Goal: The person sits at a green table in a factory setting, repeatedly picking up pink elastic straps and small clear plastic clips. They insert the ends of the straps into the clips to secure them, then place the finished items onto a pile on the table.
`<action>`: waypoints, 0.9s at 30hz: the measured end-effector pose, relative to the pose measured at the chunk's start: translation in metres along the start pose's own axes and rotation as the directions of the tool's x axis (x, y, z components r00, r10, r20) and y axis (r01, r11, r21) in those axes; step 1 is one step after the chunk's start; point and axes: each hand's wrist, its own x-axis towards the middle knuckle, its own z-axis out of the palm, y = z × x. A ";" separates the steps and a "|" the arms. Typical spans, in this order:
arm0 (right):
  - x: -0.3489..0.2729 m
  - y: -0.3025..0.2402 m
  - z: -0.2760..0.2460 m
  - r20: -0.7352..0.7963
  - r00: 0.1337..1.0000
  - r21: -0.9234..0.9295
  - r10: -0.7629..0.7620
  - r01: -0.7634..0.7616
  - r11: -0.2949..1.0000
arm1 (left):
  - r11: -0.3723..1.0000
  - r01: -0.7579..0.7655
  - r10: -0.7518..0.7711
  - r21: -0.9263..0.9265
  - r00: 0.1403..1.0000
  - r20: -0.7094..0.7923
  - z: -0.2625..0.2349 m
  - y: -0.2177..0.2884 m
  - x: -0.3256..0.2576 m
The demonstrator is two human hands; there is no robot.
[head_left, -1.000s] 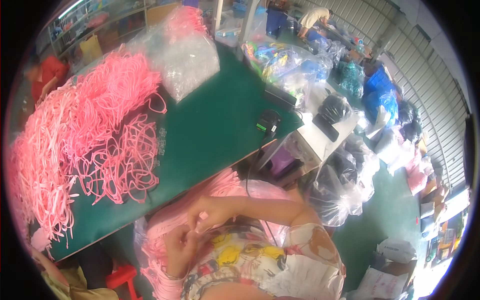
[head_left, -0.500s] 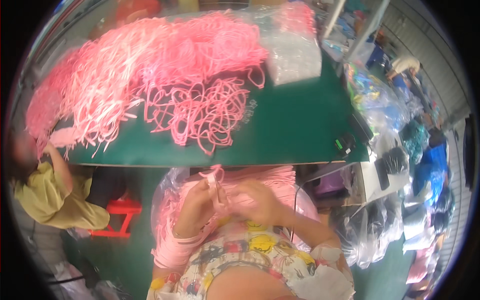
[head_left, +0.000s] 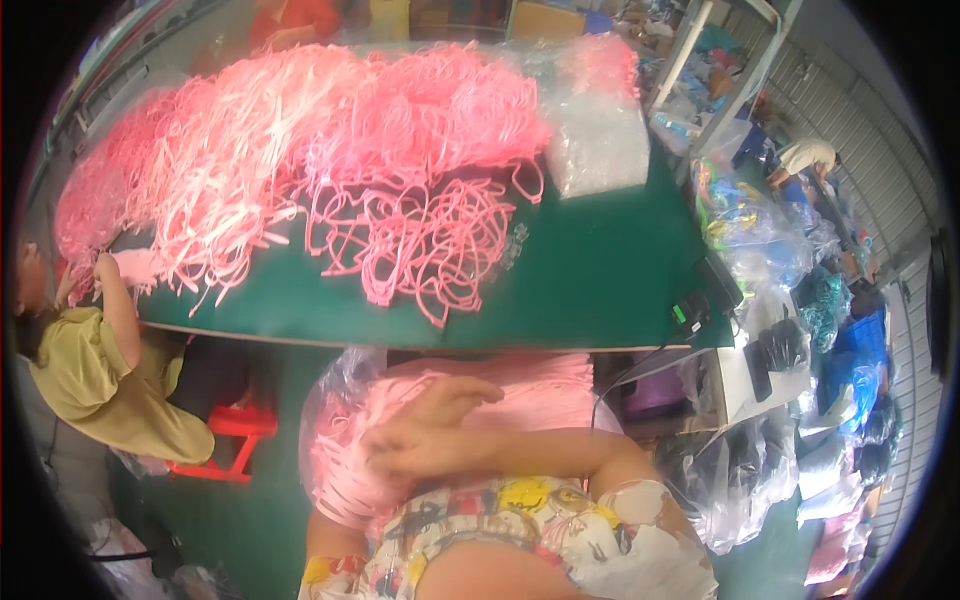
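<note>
A bundle of flat pink straps [head_left: 535, 385] lies across my lap, with clear plastic [head_left: 345, 385] at its left side. Over these straps my hands cross. My left hand [head_left: 445, 402] is the farther one, its fingers stretched to the right with nothing visible in them. My right hand [head_left: 425, 452] reaches left in front of it and hides part of it. The right fingers bend down over the left part of the straps and are blurred, so what they grip, if anything, does not show.
Ahead stands a green table [head_left: 600, 285] bearing a large heap of pink cords [head_left: 420, 110] and a clear plastic pack [head_left: 600, 150]. A co-worker in a yellow-green shirt [head_left: 95, 375] sits at left by a red stool [head_left: 240, 430]. Plastic-wrapped goods [head_left: 745, 470] are at right.
Both hands were apart, the left holding a pink strap upright. My right hand has moved left across the left one, and the raised strap no longer shows.
</note>
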 end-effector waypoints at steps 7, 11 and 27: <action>0.024 -0.047 -0.019 0.095 0.986 -0.903 -0.135 0.142 0.404 | 0.787 -0.257 -0.185 0.560 0.768 0.613 0.036 0.002 0.030; 0.007 -0.052 -0.124 -0.169 0.881 -0.942 -0.443 -0.012 0.337 | 0.736 -0.382 -0.072 0.560 0.777 0.625 0.053 0.000 0.023; -0.041 0.041 -0.308 -0.367 0.538 -0.925 -0.759 -0.298 0.235 | 0.672 -0.135 0.177 0.728 0.984 0.019 0.010 0.007 0.100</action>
